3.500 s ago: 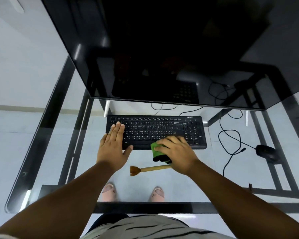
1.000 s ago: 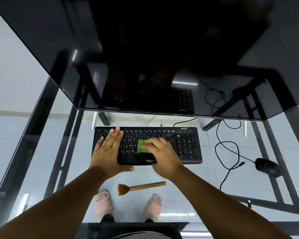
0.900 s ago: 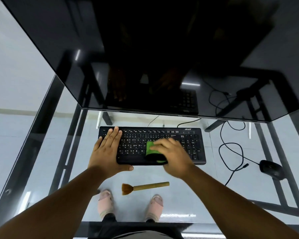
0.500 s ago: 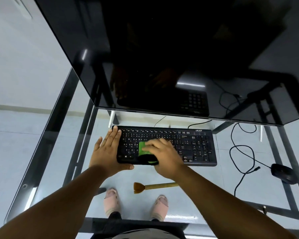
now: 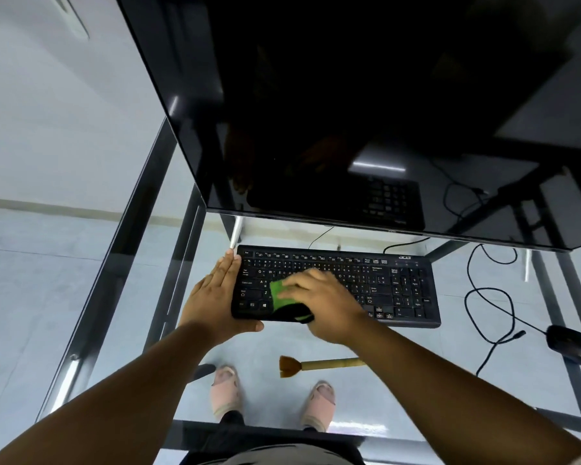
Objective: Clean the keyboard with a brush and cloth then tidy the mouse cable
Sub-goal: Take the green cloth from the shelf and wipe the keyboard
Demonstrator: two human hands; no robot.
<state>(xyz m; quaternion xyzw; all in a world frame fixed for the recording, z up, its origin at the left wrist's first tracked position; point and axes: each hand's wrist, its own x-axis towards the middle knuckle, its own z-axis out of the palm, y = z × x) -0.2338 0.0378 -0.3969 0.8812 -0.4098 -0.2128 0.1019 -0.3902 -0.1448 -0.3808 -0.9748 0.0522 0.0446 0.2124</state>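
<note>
Green cloth, folded, pressed onto the left-centre keys of the black keyboard by my right hand; fingers curled over it, gripping. My left hand lies flat vs. the keyboard's left end, fingers straight & together, thumb tucked along the front edge; holds nothing. Keyboard sits on the glass desk, just in front of the dark monitor. Brush, wooden handle w/ brown bristles pointing left, lies on the glass near the front edge, partly behind my right forearm, apart from the keyboard. Mouse far right; its cable loops loosely btw. mouse & keyboard.
</note>
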